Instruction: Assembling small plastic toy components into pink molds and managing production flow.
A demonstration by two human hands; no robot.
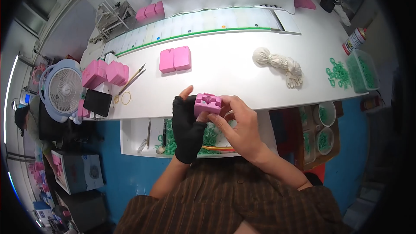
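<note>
I grip a small pink square moulded block (pixel 208 103) between both hands, just above the white tray of green rings (pixel 130 141). My left hand (pixel 187 128), in a black fingerless glove, clamps its near side; my bare right hand (pixel 240 128) pinches the other. It looks rubbery, light and slightly yielding, best held by its flat sides. Its top has a recessed, cross-like cavity.

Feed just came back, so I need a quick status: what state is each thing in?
Pink mould block: held off the table in both hands.
Left hand: black-gloved, gripping the block.
Right hand: bare, gripping the block.
Pink block pair: lying side by side.
Desk fan: upright.
</note>
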